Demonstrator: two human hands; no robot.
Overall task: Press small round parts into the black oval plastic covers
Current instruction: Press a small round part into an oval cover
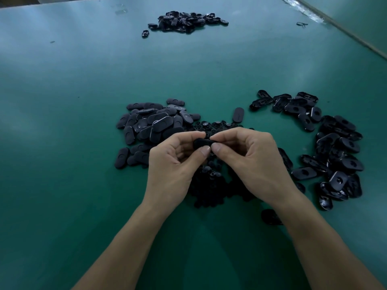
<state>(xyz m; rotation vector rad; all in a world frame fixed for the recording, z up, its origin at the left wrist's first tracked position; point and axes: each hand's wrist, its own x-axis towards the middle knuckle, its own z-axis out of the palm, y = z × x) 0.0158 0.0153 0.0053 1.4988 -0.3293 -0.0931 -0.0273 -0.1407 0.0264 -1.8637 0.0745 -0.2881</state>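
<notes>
Holding one black oval cover (201, 143) just above the heap of small round parts (211, 181), centre of the head view. Pinching its left end between thumb and forefinger of the left hand (173, 164); pinching its right end between thumb and forefinger of the right hand (249, 162), with the other fingers of both hands curling loosely. Judging this two-ended hold as bracing the cover for seating a part by thumb pressure. Failing to make out any round part under the fingertips, that spot being hidden.

Working low over the round-part heap, probably for short reaches and for catching any dropped part back in stock.

Noting stock sorted by side on the green tabletop (83, 80): matte covers lying smooth side up in the left pile (150, 126), and glossier covers, many showing hollow undersides, in the right pile (335, 147). Reading this as separating untouched from finished, though not telling one from the other. Noting one lone cover (238, 115) just beyond the round parts, and a far pile (186, 20) well apart, towards the far edge.
</notes>
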